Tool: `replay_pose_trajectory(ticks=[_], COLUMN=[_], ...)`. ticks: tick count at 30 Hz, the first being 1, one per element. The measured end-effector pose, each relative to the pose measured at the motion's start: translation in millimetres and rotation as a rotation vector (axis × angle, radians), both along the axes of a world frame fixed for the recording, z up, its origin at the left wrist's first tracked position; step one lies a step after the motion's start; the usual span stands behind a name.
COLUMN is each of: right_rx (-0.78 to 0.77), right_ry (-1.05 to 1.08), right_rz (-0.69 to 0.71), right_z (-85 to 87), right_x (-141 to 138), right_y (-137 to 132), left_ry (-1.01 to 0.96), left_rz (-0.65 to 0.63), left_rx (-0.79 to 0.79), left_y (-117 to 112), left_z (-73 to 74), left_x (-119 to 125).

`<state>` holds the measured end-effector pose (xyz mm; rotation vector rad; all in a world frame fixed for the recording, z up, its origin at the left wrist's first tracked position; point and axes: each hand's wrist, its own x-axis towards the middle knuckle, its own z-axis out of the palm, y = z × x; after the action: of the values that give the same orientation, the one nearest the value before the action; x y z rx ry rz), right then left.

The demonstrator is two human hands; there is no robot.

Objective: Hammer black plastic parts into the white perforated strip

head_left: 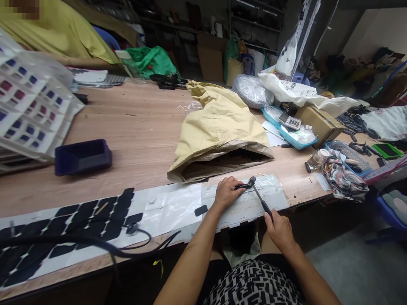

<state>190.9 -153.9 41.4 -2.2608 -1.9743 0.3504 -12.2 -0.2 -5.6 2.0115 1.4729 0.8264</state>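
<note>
In the head view my right hand (280, 228) is closed around the dark grip of a small hammer (261, 199). The hammer's head rests over or just above a black strip-like piece (244, 186); I cannot tell whether they touch. My left hand (228, 192) pinches the near end of that piece against a pale, clear-covered work board (270, 192) at the table edge. One black rounded flat piece (201, 210) lies left of my left wrist. Beyond both hands a yellow cloth bag (222, 123) lies with its dark mouth facing me.
Rows of black flat pieces (85, 216) cover a white sheet at left, crossed by a black cable (95, 248). A dark blue tray (83, 157) and a white lattice rack (28, 97) stand behind. Blue baskets (297, 137), a carton (319, 123) and bundled cloth (345, 178) are at right.
</note>
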Motion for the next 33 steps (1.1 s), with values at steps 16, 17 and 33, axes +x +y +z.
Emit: replay_pose_trajectory(ticks=[16,17,33], right_rx=[0.045,0.041,-0.094], right_ry=[-0.016,-0.016,-0.054], right_rz=[0.005,-0.030,-0.347], right_z=[0.8,1.0,-5.4], right_x=[-2,4,45], right_y=[2,3,-4], left_ry=[0.005,0.007,-0.340], left_rz=[-0.004,-0.003,-0.133], left_rx=[0.002,0.001,0.051], left_y=[0,0,-48], left_z=[3.1,2.5,20.2], left_x=[1,1,-3])
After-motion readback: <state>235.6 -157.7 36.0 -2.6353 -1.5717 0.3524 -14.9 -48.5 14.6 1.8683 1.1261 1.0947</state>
